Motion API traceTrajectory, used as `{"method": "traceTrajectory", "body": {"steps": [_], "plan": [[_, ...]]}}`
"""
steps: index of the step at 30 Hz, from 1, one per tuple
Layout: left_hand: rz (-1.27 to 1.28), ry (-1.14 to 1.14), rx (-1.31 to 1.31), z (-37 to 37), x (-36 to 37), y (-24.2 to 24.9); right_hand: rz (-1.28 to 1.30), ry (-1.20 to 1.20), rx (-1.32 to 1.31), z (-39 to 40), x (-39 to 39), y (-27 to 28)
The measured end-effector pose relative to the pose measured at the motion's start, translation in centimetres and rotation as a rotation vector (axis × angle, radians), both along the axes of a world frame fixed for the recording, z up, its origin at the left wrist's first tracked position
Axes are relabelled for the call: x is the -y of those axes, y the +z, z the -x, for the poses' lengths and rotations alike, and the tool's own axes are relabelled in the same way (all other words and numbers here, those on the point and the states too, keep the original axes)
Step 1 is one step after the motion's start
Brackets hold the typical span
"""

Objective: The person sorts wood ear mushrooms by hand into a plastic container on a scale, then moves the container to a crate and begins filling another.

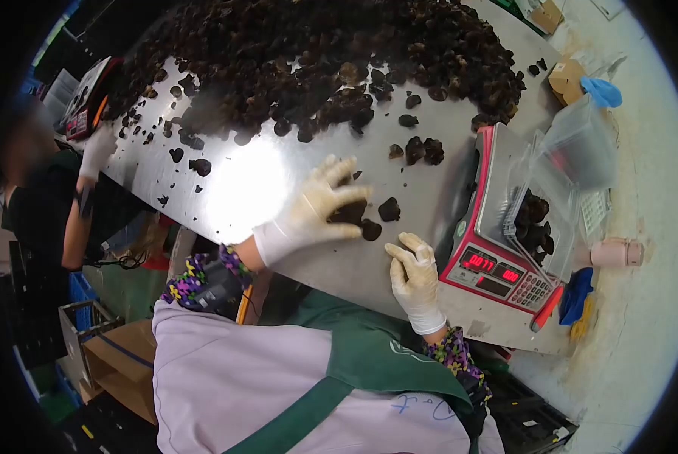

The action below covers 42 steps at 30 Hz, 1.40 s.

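Note:
My left hand (316, 208), in a white glove, is spread over a few dark, curled pieces (350, 211) on the metal table (316, 269). Two more dark pieces (389, 209) lie just right of its fingertips. My right hand (414, 278), gloved too, rests near the table's front edge with its fingers apart and nothing in them. To its right stands a red and white scale (490, 274) with lit red digits. On the scale, a clear plastic box (569, 219) holds several dark pieces (534, 227).
A large heap of dark pieces (278, 68) covers the table's far side. At the left, a co-worker's gloved hand (98, 151) is near a second scale (89, 98). Past my scale are clear containers (581, 144), a pink cup (615, 253) and a blue cloth (576, 296).

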<state>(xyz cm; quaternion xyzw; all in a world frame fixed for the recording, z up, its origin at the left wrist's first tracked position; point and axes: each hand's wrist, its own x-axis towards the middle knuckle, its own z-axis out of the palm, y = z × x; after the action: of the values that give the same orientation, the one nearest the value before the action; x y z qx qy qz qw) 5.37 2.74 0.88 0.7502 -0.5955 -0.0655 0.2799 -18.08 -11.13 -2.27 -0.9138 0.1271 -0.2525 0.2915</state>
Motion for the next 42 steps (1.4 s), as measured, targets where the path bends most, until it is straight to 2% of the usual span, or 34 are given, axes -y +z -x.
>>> {"method": "traceTrajectory", "body": {"steps": [1, 3, 4, 5, 6, 7, 9, 10, 13, 15, 17, 19, 23, 25, 27, 30, 32, 33, 35, 36, 38, 42], "plan": [[0.034, 0.041, -0.165, -1.2, -0.1, 0.7, -0.004, -0.005, 0.005, 0.0, 0.0, 0.0], [0.219, 0.168, 0.101, -5.4, 0.7, -0.1, -0.009, -0.015, 0.007, -0.1, 0.0, 0.0], [0.25, 0.257, 0.133, -7.3, 1.4, 0.7, -0.015, -0.019, 0.008, -0.1, 0.0, 0.0], [0.279, 0.358, 0.269, -9.6, 2.1, 0.3, -0.019, -0.024, 0.01, -0.1, 0.0, 0.0], [0.218, 0.503, 0.457, -10.7, 2.9, 0.4, -0.018, -0.03, 0.007, 0.0, 0.0, -0.1], [0.079, 0.613, 0.517, -11.8, 3.9, 0.4, -0.023, -0.029, 0.013, 0.0, 0.0, -0.3], [0.075, 0.568, 0.253, -14.2, 5.8, -1.1, -0.022, -0.034, 0.017, 0.0, 0.0, -0.5], [-0.032, 0.525, 0.17, -14.1, 6.5, -1.3, -0.022, -0.039, 0.019, 0.0, 0.0, -0.7], [0.042, 0.317, 0.183, -12.3, 8.0, -3.0, -0.024, -0.047, 0.022, 0.0, 0.0, -0.6], [0.213, 0.252, 0.146, -10.1, 7.6, -3.8, -0.029, -0.047, 0.025, 0.0, 0.1, -0.6], [0.354, 0.297, 0.086, -8.0, 6.0, -2.9, -0.038, -0.04, 0.04, 0.1, 0.0, -0.7], [0.392, 0.375, -0.094, -6.1, 3.2, -0.8, -0.038, -0.04, 0.033, 0.1, 0.0, -0.6], [0.28, 0.502, -0.152, -4.2, -2.5, -0.6, 0.007, 0.004, 0.017, -0.6, -0.2, 0.2], [0.247, 0.45, -0.24, -2.6, -4.3, -0.8, 0.029, 0.036, 0.013, -2.0, -0.1, 1.5], [0.165, 0.395, -0.207, -1.1, -5.4, -1.3, 0.056, 0.067, 0.009, -4.0, 0.1, 2.6], [0.169, 0.411, 0.034, 0.9, -5.5, -1.4, 0.141, 0.064, 0.027, -8.0, 0.5, 3.4], [0.192, 0.425, 0.098, 2.3, -5.2, -1.6, 0.323, 0.077, 0.01, -10.0, 0.7, 3.6], [0.202, 0.415, 0.124, 2.8, -5.1, -1.7, 0.324, 0.077, 0.01, -10.3, 1.0, 3.0], [0.263, 0.395, 0.183, 3.6, -4.5, -2.0, 0.174, 0.203, -0.109, -10.4, 1.7, 1.0], [0.274, 0.389, 0.178, 3.8, -4.2, -2.1, 0.178, 0.202, -0.112, -10.2, 1.8, 1.2], [0.284, 0.384, 0.162, 4.4, -3.6, -2.3, -0.033, 0.053, -0.213, -9.5, 2.0, 1.9], [0.33, 0.392, 0.173, 5.4, -2.1, -2.6, -0.172, -0.047, -0.346, -8.5, 2.6, 2.7]]}}
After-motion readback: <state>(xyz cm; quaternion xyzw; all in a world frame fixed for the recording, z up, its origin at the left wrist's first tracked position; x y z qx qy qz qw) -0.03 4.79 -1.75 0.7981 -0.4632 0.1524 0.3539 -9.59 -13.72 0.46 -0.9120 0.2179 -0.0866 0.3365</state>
